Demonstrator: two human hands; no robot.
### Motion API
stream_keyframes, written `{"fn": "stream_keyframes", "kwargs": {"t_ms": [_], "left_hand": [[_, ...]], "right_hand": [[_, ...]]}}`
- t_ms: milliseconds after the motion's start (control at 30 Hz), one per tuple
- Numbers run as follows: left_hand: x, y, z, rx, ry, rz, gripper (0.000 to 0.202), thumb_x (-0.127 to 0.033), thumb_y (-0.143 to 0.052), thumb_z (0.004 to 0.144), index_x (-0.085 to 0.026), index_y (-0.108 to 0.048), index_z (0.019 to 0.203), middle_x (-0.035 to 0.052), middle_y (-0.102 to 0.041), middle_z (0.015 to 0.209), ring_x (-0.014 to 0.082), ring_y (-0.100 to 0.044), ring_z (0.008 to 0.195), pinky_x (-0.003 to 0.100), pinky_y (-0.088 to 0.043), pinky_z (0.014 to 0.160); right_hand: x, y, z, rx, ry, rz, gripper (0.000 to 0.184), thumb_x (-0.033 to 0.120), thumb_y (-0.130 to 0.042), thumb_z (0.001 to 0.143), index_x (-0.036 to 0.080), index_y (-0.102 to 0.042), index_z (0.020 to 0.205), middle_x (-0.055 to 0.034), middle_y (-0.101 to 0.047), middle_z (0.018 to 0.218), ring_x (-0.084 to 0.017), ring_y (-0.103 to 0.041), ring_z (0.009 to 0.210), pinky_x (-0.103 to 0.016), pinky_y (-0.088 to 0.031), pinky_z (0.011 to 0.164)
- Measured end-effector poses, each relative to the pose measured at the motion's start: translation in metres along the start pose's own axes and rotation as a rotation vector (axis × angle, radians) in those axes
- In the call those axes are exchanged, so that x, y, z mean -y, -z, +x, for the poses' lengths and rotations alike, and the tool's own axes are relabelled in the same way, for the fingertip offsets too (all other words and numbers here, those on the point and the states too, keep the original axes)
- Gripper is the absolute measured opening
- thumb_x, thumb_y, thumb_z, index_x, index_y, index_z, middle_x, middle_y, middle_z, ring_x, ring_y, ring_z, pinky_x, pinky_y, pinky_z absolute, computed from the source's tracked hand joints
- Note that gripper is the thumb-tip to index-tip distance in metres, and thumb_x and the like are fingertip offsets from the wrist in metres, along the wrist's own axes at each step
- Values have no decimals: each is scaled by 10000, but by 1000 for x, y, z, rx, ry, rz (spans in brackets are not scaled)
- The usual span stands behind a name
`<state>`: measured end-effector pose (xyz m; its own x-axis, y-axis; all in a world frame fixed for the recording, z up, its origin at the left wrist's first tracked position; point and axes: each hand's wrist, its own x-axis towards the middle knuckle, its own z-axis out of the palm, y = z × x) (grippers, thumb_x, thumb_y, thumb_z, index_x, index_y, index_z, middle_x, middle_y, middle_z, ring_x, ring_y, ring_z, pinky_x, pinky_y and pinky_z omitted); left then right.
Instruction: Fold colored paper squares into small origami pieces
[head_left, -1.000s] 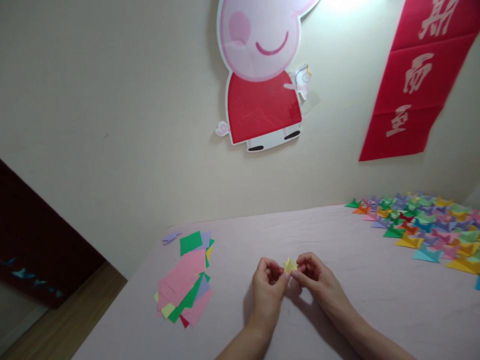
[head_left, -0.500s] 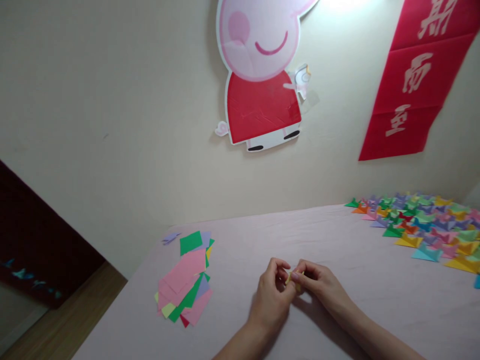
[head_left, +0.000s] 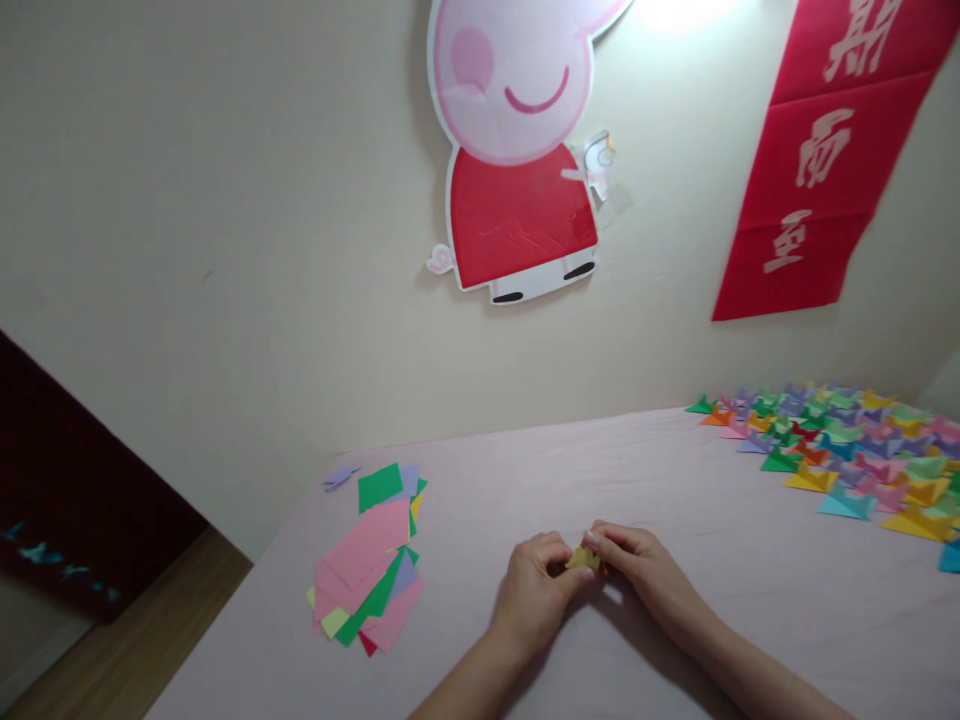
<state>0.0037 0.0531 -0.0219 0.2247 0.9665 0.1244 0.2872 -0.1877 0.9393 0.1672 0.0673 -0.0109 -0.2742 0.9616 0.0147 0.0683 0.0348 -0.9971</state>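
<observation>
A small folded piece of yellow paper (head_left: 583, 559) is pinched between my two hands, just above the pale pink cloth. My left hand (head_left: 534, 585) grips its left side, thumb in front and fingers curled behind. From the right, my right hand (head_left: 637, 560) holds the upper right edge between thumb and forefinger. Fingers cover part of the paper, so its full shape cannot be made out.
Loose coloured paper sheets (head_left: 364, 560) lie in an overlapping pile to the left, with a folded purple piece (head_left: 341, 478) behind. Rows of folded paper figures (head_left: 847, 450) cover the right back. A wall stands behind the cloth-covered surface (head_left: 465, 640).
The yellow paper has turned between my fingers and shows a broader face. My left hand has shifted slightly left and its fingers have closed in more. The view has moved a little.
</observation>
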Motion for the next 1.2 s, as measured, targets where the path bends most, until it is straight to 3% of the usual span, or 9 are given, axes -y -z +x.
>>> {"fn": "stream_keyframes", "kwargs": {"t_ms": [67, 167, 333, 467, 667, 800, 900, 1067, 1200], "left_hand": [[0, 0, 1, 10, 11, -13, 283, -338, -660, 764, -182, -569, 546, -23, -489, 634, 150, -450, 667, 272, -304, 615], [0, 0, 1, 14, 16, -15, 317, -377, -661, 774, -177, -574, 543, -24, -473, 622, 145, -438, 648, 269, -299, 601], [-4, 2, 0, 39, -9, 1, 216, -303, -664, 756, -174, -635, 584, -25, -506, 618, 145, -453, 650, 269, -304, 626], [-7, 5, -1, 91, -30, -15, 147, -264, -649, 753, -176, -674, 639, -20, -552, 645, 150, -485, 671, 265, -324, 657], [-6, 5, 1, 81, 5, -60, 264, -320, -655, 757, -162, -591, 556, -29, -481, 608, 130, -416, 617, 259, -287, 597], [-2, 4, 2, 65, 32, -99, 254, -369, -626, 789, -156, -665, 655, -15, -508, 663, 137, -421, 650, 257, -298, 600], [0, 3, 2, 41, 48, -101, 264, -362, -650, 756, -155, -614, 596, -23, -463, 636, 131, -388, 637, 256, -275, 581], [-1, 3, 2, 58, 42, -102, 266, -388, -633, 780, -153, -605, 657, -26, -460, 661, 131, -394, 647, 258, -288, 596], [1, 3, 3, 41, 33, -87, 291, -406, -625, 808, -169, -547, 657, -35, -442, 681, 132, -401, 661, 257, -301, 609]], "right_hand": [[-1, 0, 1, 29, 15, 3, 479, 605, -568, 804, 173, -632, 608, -4, -566, 618, -167, -503, 633, -288, -397, 631], [-3, -1, 2, 55, 29, 8, 376, 550, -669, 739, 179, -644, 687, 0, -604, 652, -169, -525, 648, -279, -409, 631], [-4, -2, 1, 34, -9, 36, 335, 475, -727, 690, 194, -561, 618, 28, -578, 579, -142, -496, 578, -261, -388, 587], [-2, 1, 3, 55, -11, 41, 380, 520, -723, 693, 184, -578, 592, 32, -554, 555, -136, -487, 561, -261, -389, 579], [-2, 3, 4, 39, 7, 46, 515, 652, -570, 797, 167, -638, 636, -7, -607, 609, -152, -521, 600, -278, -417, 614], [-3, 1, 1, 27, 25, 28, 465, 644, -640, 745, 185, -614, 675, -5, -634, 619, -162, -545, 608, -280, -430, 619], [-3, 0, -1, -4, 40, -41, 451, 628, -646, 747, 197, -591, 628, 8, -612, 583, -158, -531, 591, -271, -413, 597], [-4, 1, 1, -45, 58, -64, 524, 671, -567, 790, 198, -548, 567, 26, -530, 537, -144, -492, 558, -266, -405, 571], [-5, 3, 2, -91, 83, -46, 488, 669, -565, 794, 200, -566, 662, 27, -532, 597, -151, -513, 589, -273, -436, 593]]}}
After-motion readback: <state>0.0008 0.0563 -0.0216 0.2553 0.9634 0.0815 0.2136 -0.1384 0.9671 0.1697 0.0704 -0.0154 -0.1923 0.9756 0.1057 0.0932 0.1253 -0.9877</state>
